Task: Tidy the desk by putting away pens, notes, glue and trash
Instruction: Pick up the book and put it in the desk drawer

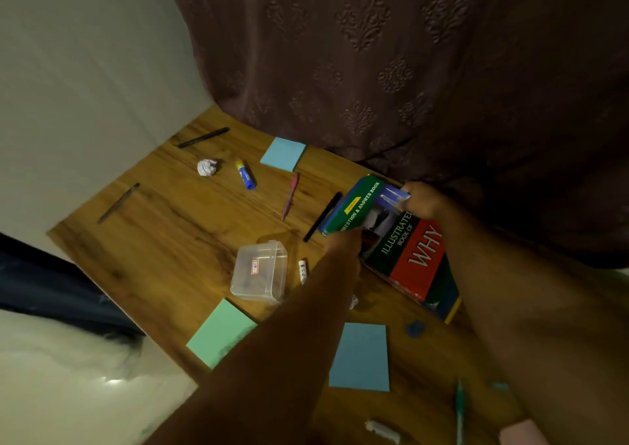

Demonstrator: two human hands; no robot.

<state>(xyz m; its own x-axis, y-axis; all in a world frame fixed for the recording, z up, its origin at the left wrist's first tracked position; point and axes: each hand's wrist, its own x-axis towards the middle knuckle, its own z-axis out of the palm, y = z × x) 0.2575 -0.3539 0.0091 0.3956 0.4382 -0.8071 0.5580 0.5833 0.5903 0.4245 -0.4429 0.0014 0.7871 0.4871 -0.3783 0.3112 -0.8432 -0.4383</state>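
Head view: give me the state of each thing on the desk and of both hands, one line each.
Book: held tilted in both hands.
Left hand: grips the book's near edge.
Right hand: grips its far corner.
Plastic box: lying on the desk.
Glue stick: lying flat, capped.
Crumpled paper: loose on the desk.
Red pen: lying flat.
Black pen: lying beside the book.
Green notes: flat at the desk's edge.

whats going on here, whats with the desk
A person is tidying a wooden desk. Both hands are on a stack of books by the curtain: the left hand at its near edge, the right hand gripping the far end. Nothing else looks put away yet: pens, a glue stick, a paper ball and sticky notes lie scattered around a clear plastic box.
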